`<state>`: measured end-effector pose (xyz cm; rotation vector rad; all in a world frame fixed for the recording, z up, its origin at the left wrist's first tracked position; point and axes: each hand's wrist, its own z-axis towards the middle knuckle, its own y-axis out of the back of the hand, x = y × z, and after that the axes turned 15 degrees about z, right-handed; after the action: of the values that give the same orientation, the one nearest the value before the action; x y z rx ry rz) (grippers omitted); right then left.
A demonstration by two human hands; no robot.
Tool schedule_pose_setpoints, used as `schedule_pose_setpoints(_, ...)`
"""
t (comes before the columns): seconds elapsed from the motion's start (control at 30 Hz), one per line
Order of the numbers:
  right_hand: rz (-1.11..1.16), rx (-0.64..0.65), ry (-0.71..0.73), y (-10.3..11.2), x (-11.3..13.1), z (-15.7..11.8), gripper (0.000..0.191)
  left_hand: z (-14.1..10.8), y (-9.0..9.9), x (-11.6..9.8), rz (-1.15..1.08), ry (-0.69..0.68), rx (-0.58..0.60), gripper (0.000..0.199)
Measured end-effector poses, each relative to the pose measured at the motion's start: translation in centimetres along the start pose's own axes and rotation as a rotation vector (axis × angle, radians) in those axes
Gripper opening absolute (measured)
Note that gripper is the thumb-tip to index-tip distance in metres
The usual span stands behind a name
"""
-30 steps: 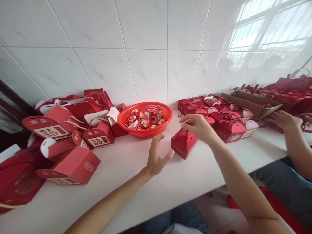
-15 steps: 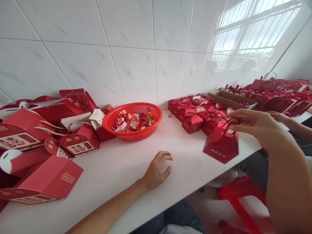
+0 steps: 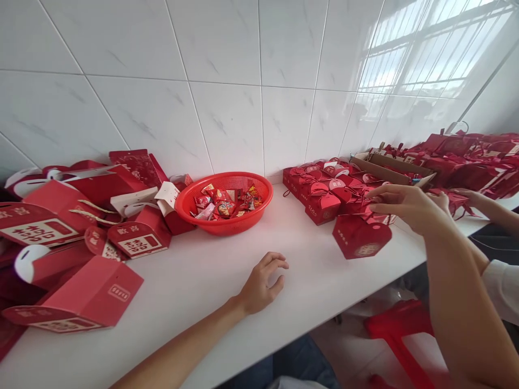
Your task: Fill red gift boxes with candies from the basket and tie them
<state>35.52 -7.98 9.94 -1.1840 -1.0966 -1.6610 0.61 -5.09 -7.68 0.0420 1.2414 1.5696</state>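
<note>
My left hand (image 3: 263,283) rests on the white table (image 3: 227,265), its fingers loosely curled and apart, with nothing in it. At the right, my right hand (image 3: 399,204) pinches the top string of a red gift box (image 3: 360,237), which hangs at or just above the tabletop; contact with the table is unclear. Right behind that box stand rows of closed red boxes (image 3: 322,202) with tied strings. A red plastic basket (image 3: 225,227) holding wrapped sweets (image 3: 225,208) is near the wall, beyond my left hand.
Open red boxes (image 3: 138,232) are heaped at the left. A cardboard box (image 3: 391,167) and many red bags (image 3: 466,156) line the right back. Another person's hands (image 3: 466,200) handle a red box at the far right. A red stool (image 3: 401,324) stands below the table edge.
The box under my right hand has turned and shifted slightly left and back. My left hand stays put. More of the other person's hands and a white sleeve show at the right.
</note>
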Motion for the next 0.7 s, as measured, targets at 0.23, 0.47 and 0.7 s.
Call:
schedule_pose_setpoints(0.23,0.017,0.059,0.019,-4.4,-2.0,3.2,0.035,0.1,0.0,-0.1,0.013,-0.005,-0.007,0.02)
schedule_pose_setpoints(0.47,-0.204,-0.035,0.118,-3.7,-3.2,6.0,0.018,0.0,0.1,-0.2,0.003,-0.016,-0.002,0.021)
schedule_pose_setpoints(0.7,-0.605,-0.221,0.159,-3.4,-3.3,5.9,0.016,-0.1,0.1,-0.3,-0.011,-0.007,0.018,0.021)
